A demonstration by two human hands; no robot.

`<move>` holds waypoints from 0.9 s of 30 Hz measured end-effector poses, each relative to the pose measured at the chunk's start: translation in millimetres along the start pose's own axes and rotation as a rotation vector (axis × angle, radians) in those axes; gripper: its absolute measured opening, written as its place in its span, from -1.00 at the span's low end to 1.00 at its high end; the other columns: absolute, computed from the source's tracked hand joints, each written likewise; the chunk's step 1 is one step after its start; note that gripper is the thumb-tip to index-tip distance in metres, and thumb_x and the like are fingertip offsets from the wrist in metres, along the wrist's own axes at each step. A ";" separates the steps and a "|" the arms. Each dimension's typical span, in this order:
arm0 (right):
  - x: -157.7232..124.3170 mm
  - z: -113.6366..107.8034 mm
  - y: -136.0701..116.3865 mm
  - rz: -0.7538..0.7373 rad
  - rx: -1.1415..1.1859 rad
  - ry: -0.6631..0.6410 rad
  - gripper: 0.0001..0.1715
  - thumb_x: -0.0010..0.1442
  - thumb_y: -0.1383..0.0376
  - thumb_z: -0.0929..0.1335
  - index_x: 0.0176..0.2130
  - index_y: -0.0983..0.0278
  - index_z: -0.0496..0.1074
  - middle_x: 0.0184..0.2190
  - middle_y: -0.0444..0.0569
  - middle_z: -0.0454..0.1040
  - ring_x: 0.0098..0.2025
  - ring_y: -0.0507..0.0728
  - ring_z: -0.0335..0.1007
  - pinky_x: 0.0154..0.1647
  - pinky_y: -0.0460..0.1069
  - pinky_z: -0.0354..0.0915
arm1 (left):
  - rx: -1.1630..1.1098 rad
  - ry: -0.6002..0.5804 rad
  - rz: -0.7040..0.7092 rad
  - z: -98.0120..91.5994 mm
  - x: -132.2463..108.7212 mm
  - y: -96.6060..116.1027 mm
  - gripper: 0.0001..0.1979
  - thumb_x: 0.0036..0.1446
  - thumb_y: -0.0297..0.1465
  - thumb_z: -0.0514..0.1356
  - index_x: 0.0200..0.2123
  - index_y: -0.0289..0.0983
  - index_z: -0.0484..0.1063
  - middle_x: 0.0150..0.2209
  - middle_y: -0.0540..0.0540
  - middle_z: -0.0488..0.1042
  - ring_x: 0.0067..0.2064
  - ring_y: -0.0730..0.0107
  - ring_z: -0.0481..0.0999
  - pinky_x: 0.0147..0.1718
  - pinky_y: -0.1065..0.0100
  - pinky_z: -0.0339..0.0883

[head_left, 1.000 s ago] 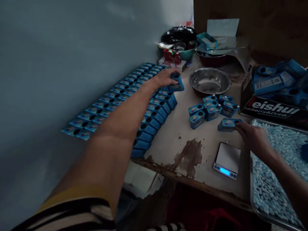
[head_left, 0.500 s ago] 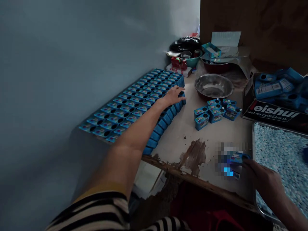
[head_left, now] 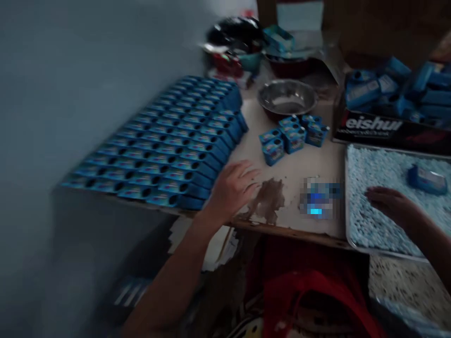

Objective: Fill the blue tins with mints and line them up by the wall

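My left hand point(head_left: 234, 185) hovers over the table's front part, fingers spread and holding nothing. Just left of it, small blue boxes with dark round holes on top point(head_left: 162, 141) stand in long, tight rows. Over the metal tray point(head_left: 348, 197) of pale blue pellets point(head_left: 380, 164) is my right hand point(head_left: 391, 204), its fingers stretched out and apparently holding nothing. A blue container point(head_left: 427, 180) lies on the pellets beyond it. Between my hands, a pixelated patch hides most of a small blue object point(head_left: 333, 190) on the table.
Several blue boxes point(head_left: 283, 138) stand grouped before a steel bowl point(head_left: 287, 96). A black carton point(head_left: 387, 126) heaped with blue containers is behind the tray. Cluttered basins point(head_left: 252, 61) line the back. The worn wooden table edge point(head_left: 282, 230) runs in front, above a red item point(head_left: 299, 286).
My left hand has drawn back from the far side of the box rows toward the front edge. My right hand has left the small blue box and moved over the tray. The view has shifted.
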State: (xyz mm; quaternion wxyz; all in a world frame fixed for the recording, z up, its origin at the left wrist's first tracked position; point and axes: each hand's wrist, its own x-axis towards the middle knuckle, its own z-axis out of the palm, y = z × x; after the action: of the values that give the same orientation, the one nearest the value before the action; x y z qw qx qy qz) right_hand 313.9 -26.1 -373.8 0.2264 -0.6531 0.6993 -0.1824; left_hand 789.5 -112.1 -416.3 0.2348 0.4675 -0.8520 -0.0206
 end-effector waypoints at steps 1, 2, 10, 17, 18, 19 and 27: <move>1.1 -2.6 5.8 0.056 0.059 -0.049 -0.34 0.42 -0.17 0.26 -0.20 0.20 0.73 -0.22 0.27 0.76 -0.21 0.32 0.77 -0.19 0.15 0.64 | -0.021 0.000 -0.001 5.3 -5.5 6.4 -0.73 0.47 -0.34 0.27 0.16 -0.11 0.64 0.28 -0.19 0.60 0.35 -0.07 0.56 0.43 -0.11 0.41; 2.2 -5.7 8.2 0.130 0.175 -0.163 -0.43 0.31 -0.15 0.38 -0.18 0.26 0.72 -0.25 0.22 0.76 -0.28 0.29 0.73 -0.23 0.15 0.63 | -0.036 0.003 0.007 11.1 -8.7 11.4 -0.74 0.48 -0.32 0.27 0.15 -0.13 0.64 0.27 -0.21 0.61 0.32 -0.09 0.58 0.40 -0.12 0.45; 25.2 -36.3 -77.8 -0.040 -0.088 -0.270 -0.82 0.30 0.30 0.44 -0.23 0.24 0.71 -0.53 -0.16 0.60 -0.45 0.06 0.58 -0.27 -0.03 0.41 | -0.072 0.034 0.068 29.9 -1.4 51.6 -0.75 0.51 -0.28 0.23 0.13 -0.14 0.65 0.15 -0.21 0.69 0.18 -0.07 0.69 0.29 -0.08 0.57; 35.7 -32.3 -121.1 -0.336 -0.215 -0.170 -0.78 0.31 0.34 0.41 -0.22 0.23 0.73 -0.39 -0.14 0.62 -0.22 0.09 0.60 -0.08 -0.01 0.38 | -0.153 -0.028 0.053 30.6 -11.9 67.9 -0.68 0.49 -0.36 0.23 0.21 -0.08 0.63 0.17 -0.20 0.70 0.19 -0.09 0.70 0.31 -0.17 0.55; 35.6 -32.0 -123.4 -0.345 -0.215 -0.175 -0.77 0.31 0.33 0.41 -0.21 0.24 0.73 -0.38 -0.13 0.62 -0.21 0.09 0.59 -0.08 -0.01 0.38 | -0.168 -0.024 0.050 32.2 -14.0 67.4 -0.68 0.49 -0.37 0.23 0.22 -0.09 0.63 0.17 -0.20 0.70 0.20 -0.09 0.70 0.32 -0.18 0.54; 35.2 -31.9 -125.4 -0.350 -0.213 -0.183 -0.77 0.32 0.32 0.40 -0.20 0.25 0.72 -0.37 -0.13 0.61 -0.21 0.09 0.59 -0.08 -0.01 0.37 | -0.180 -0.021 0.049 33.8 -15.6 66.7 -0.68 0.48 -0.37 0.23 0.22 -0.09 0.63 0.18 -0.20 0.70 0.20 -0.09 0.70 0.33 -0.18 0.54; 31.9 -28.9 -137.5 -0.335 -0.227 -0.179 -0.78 0.33 0.34 0.41 -0.19 0.26 0.72 -0.32 -0.10 0.60 -0.19 0.09 0.55 -0.05 -0.01 0.34 | -0.241 -0.007 0.037 35.9 -11.0 63.5 -0.69 0.47 -0.37 0.28 0.21 -0.05 0.62 0.21 -0.16 0.68 0.23 -0.08 0.69 0.35 -0.20 0.53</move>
State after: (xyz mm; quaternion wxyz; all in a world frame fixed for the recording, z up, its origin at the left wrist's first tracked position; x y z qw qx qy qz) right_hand 410.7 -70.1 -276.5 0.1793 -0.7950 0.5740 -0.0789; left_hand 729.5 -74.1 -436.2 0.2868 0.4200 -0.8526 -0.1204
